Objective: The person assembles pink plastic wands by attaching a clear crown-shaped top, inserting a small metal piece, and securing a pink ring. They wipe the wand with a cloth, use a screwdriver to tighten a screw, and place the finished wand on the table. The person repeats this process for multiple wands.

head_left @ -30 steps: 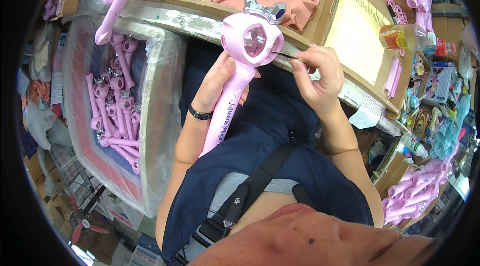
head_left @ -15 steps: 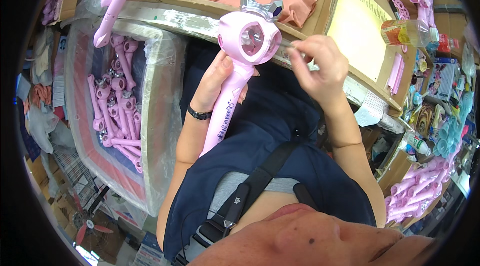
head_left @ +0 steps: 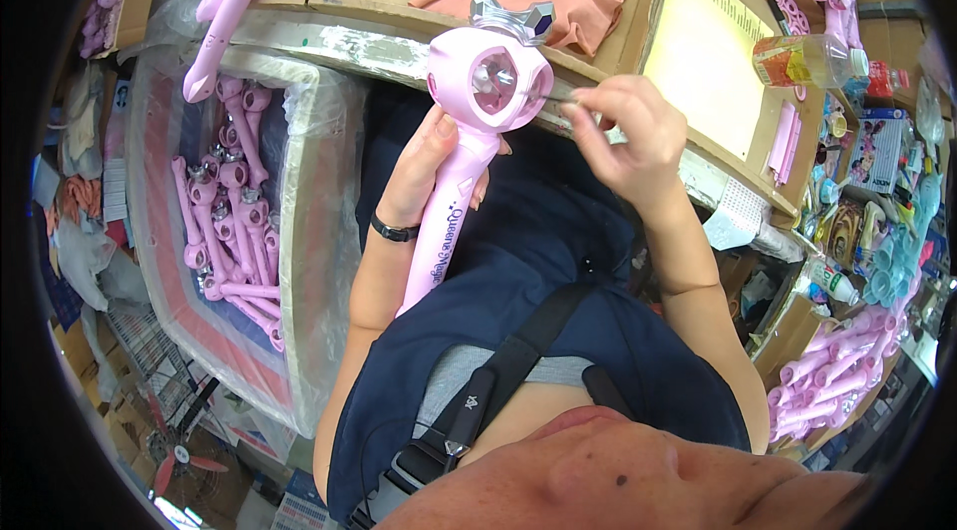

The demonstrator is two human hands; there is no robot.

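Note:
A pink toy wand (head_left: 449,191) stands tilted in front of me, its lower end against my dark apron. My left hand (head_left: 427,159) is wrapped round the handle just below the round head. That head has clear windows, and a silver crown-shaped piece (head_left: 510,16) with a dark purple gem tops it. To the right of the head, a little apart from it, is my right hand (head_left: 638,136), its thumb and forefinger pinched together. Whatever is between those fingertips is too small to make out.
Left of me, a plastic-wrapped crate (head_left: 299,231) holds several pink wands (head_left: 234,201). The bench ahead carries an orange cloth (head_left: 528,1), a yellow sheet (head_left: 703,56) and a plastic bottle (head_left: 802,61). More pink handles (head_left: 832,370) are piled at right; others (head_left: 224,41) overhang the bench edge.
The wand and both hands sit slightly further left in the picture, as the whole view has shifted a little. My left hand keeps its hold, and the right stays pinched beside the wand's head.

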